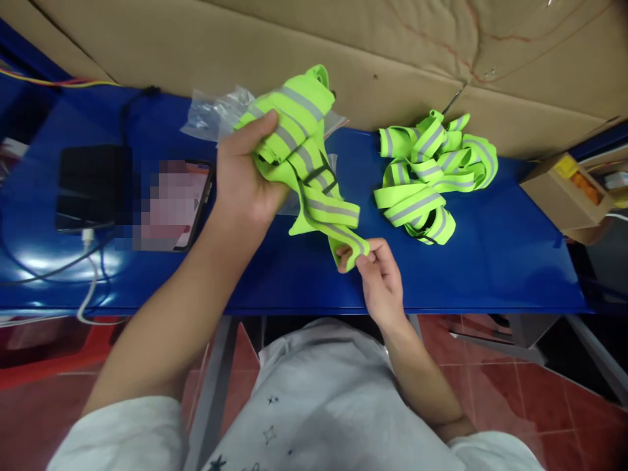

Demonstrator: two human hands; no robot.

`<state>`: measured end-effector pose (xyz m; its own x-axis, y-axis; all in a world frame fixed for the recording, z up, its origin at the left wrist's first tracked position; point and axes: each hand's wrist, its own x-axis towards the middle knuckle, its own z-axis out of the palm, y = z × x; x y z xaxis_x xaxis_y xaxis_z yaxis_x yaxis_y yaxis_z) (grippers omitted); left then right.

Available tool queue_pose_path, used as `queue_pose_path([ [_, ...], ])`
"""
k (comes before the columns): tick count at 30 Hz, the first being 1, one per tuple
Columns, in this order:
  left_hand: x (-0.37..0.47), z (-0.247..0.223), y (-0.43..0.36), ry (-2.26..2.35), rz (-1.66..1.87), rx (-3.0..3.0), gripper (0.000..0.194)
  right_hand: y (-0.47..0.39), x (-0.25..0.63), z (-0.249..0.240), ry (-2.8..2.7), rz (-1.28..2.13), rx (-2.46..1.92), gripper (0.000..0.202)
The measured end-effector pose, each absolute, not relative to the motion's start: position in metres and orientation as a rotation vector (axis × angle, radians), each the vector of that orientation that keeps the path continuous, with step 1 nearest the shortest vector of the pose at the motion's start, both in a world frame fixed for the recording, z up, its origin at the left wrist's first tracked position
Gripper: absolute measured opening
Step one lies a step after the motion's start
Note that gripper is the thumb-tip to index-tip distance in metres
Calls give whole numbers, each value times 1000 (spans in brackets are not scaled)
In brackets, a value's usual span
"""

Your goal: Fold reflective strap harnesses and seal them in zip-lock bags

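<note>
Lying at the far left of the blue desk (490, 261) are a dark tablet (93, 186) and, just beside it, a phone (171, 206) with its screen lit, while white and black cables (91, 281) trail off the desk's near edge. Next comes the left hand (245, 173), raised above the desk and clenched around a bunched neon-yellow reflective vest (299, 144) with grey stripes; a crumpled clear plastic bag (210, 114) lies behind it against the cardboard sheet (343, 46) at the back. A strap of that vest hangs down to the right hand (377, 271), which pinches its end between thumb and fingertips near the desk's front edge. Further right, apart from both hands, a second vest (432, 176) sits in a loose tangle on the desk. At the far right stands a small open cardboard box (564, 190).
</note>
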<state>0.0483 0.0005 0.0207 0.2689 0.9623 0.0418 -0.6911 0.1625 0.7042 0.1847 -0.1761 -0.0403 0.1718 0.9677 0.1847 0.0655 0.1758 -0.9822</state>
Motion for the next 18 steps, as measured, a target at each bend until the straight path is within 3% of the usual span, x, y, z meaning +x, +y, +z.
queue_pose_path([
  [4, 44, 25, 3, 419, 1231, 652, 40, -185, 205, -43, -1373, 694, -1350, 30],
  [9, 47, 23, 1, 416, 1234, 644, 57, -188, 226, -30, -1869, 245, -1470, 22],
  [13, 46, 23, 1, 397, 1231, 638, 58, -187, 235, -25, -2046, 171, -1405, 23],
  [18, 47, 29, -6, 405, 1197, 596, 60, -183, 237, -31, -1944, 13, -1439, 43],
])
